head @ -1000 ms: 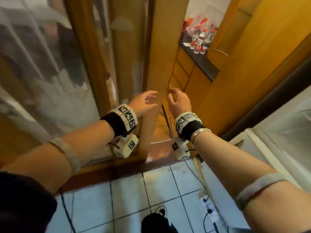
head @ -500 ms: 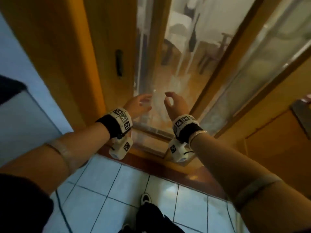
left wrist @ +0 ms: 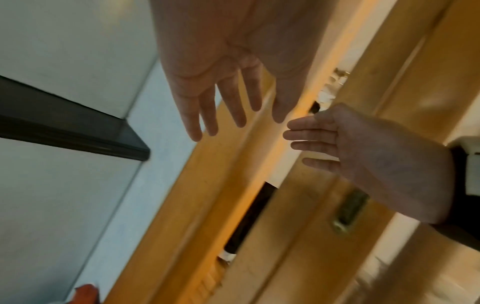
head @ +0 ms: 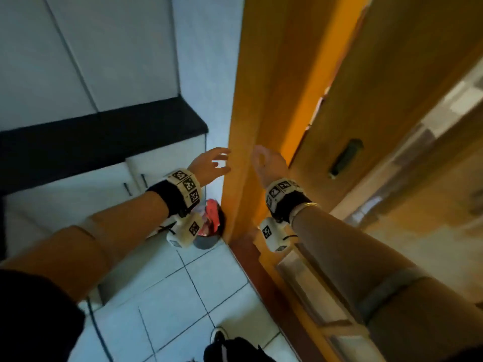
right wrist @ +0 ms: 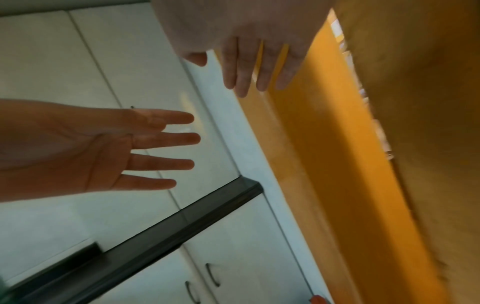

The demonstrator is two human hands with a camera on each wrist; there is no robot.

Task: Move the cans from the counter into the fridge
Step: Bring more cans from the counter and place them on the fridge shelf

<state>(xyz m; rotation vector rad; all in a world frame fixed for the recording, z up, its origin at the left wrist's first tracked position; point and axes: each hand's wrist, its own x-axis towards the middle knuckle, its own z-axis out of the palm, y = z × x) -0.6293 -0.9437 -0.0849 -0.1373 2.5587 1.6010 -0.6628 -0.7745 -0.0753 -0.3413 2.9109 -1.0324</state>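
Black counter [head: 104, 137] top over white cabinet doors [head: 78, 48]. Orange-yellow wooden door frame [head: 261, 100] beside a browner wooden door [head: 392, 87]. Pale blue-white floor tiles [head: 162, 304] with dark grout. White wristbands [head: 185, 185] printed with black square markers. Red wrapper in a grey bin [head: 209, 231].

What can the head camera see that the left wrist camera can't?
Only the head view shows the tiled floor, a shoe, the marker wristbands and the white cabinet handles.
Only the left wrist view shows the left hand's palm from underneath, fingers straight.
Both show the left hand, the right hand, both holding nothing, the black counter, the orange wooden door frame and the door's recessed handle. No cans in either.
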